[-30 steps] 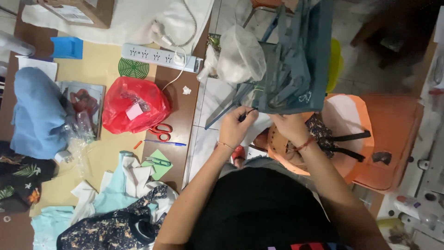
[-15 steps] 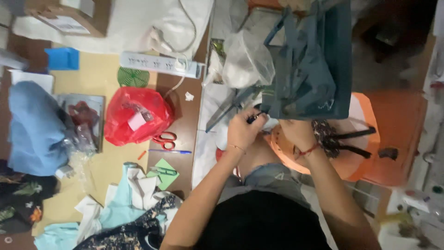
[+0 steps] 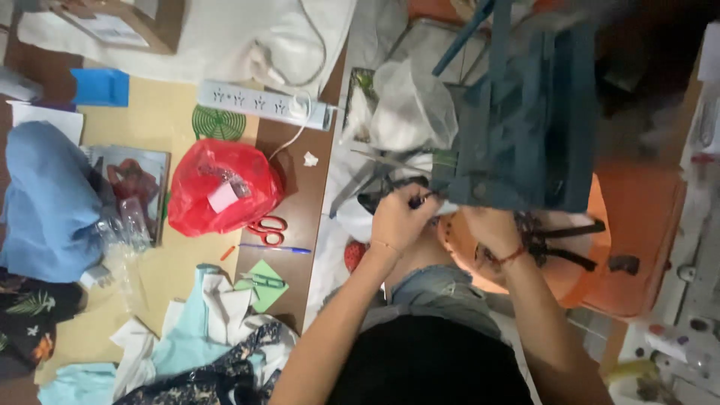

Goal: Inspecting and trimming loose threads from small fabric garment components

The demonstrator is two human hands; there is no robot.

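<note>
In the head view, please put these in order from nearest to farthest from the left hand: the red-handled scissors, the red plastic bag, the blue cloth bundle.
Measured from the left hand:
1. Red-handled scissors, on the brown table strip, just to its left.
2. Red plastic bag, farther left, on the yellow surface.
3. Blue cloth bundle, at the far left edge.

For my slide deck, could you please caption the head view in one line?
Both hands, left hand and right hand, grip a dark teal strapped fabric piece beside a cluttered table.
</note>
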